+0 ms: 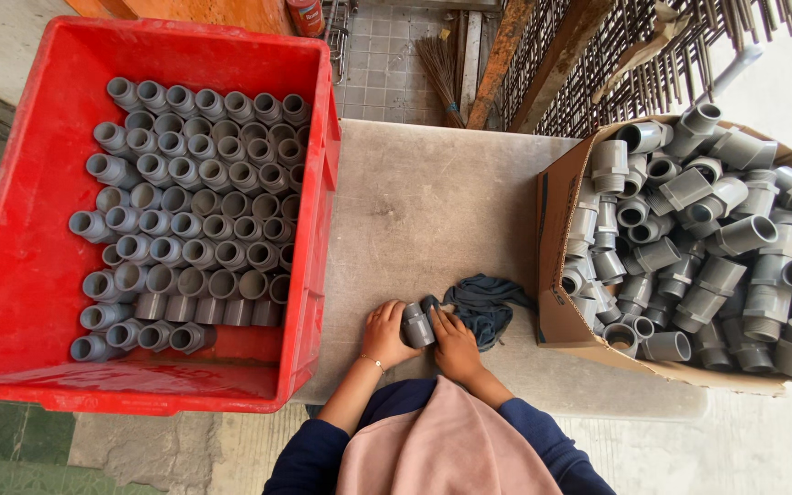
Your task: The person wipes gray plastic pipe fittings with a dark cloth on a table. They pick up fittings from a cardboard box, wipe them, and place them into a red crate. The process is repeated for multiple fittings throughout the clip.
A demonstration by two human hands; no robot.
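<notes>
Navy sleeves (543, 440), dusty-pink headscarf (442, 445), thin bracelet (375, 363) on left wrist.

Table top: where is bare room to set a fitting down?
The bare grey table lies between the red crate and the cardboard box, above the hands. Crowded: around the blue rag, and both containers are packed with grey fittings.

A workshop: a red crate (29, 275) of sorted grey pipe fittings (194, 211), a cardboard box (556, 211) of loose ones, steel mesh (598, 64) beyond the bare desk (433, 211).
</notes>
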